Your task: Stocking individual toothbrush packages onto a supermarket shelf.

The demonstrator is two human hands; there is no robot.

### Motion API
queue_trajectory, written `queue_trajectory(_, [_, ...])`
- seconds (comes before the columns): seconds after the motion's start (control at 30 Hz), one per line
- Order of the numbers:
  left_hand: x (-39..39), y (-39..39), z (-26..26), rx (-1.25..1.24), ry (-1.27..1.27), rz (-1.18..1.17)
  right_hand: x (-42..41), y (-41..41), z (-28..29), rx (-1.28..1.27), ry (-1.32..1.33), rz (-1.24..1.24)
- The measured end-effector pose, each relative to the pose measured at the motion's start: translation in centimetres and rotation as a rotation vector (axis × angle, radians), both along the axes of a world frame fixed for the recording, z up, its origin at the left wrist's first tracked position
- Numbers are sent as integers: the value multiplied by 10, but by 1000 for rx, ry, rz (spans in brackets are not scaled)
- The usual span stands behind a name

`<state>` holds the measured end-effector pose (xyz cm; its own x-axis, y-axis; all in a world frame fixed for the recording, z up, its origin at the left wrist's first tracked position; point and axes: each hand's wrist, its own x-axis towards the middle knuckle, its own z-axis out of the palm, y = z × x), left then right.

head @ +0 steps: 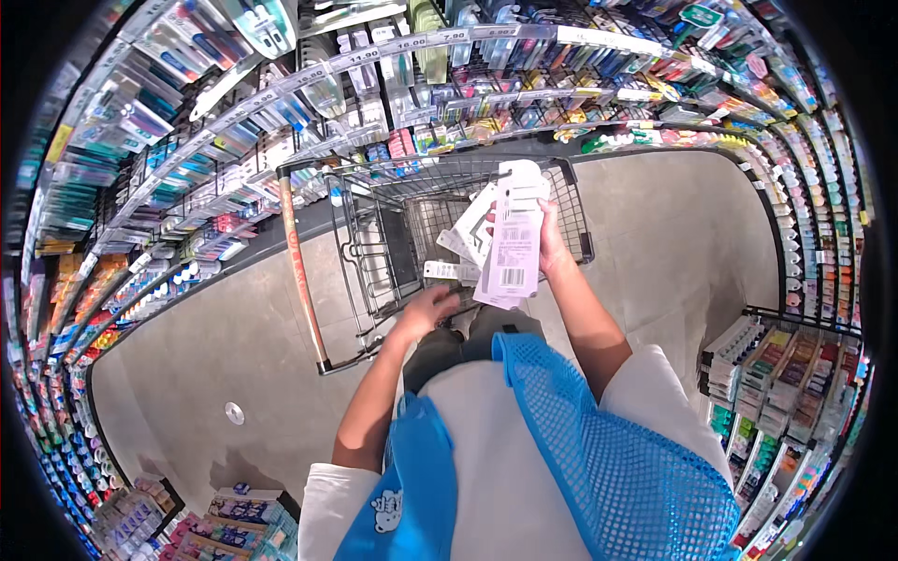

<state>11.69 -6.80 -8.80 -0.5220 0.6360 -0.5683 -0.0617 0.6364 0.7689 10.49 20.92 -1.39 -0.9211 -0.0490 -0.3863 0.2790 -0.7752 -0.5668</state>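
Note:
My right hand (552, 231) grips a stack of flat white-and-lilac carded packages (516, 238), their printed backs and a barcode facing up. The stack is above the wire shopping cart (577, 210). Behind it, white packages (468, 228) lie at an angle, partly hidden by the held ones; I cannot tell whether they rest in the cart or are held too. Another small white package (449, 270) shows at the near side of the cart. My left hand (429, 312) holds nothing; its fingers are apart, near the cart's near side.
The cart's handle bar (300, 266) is at the left. Shelves with price rails (414, 43) and hanging toothbrush packs (186, 42) curve around the front. More shelves (807, 210) line the right side. Display stands (786, 365) (238, 522) stand at the lower right and lower left on grey floor.

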Motion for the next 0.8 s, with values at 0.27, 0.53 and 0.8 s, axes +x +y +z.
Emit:
queue_trajectory(0.27, [-5, 22, 143, 782, -506, 461, 4, -53, 87, -213, 143, -31])
queue_trajectory(0.53, [13, 26, 183, 728, -345, 494, 4, -60, 110, -157, 198, 57])
queue_trajectory(0.8, [30, 33, 169, 714, -49, 586, 12, -67, 115, -41, 95, 53])
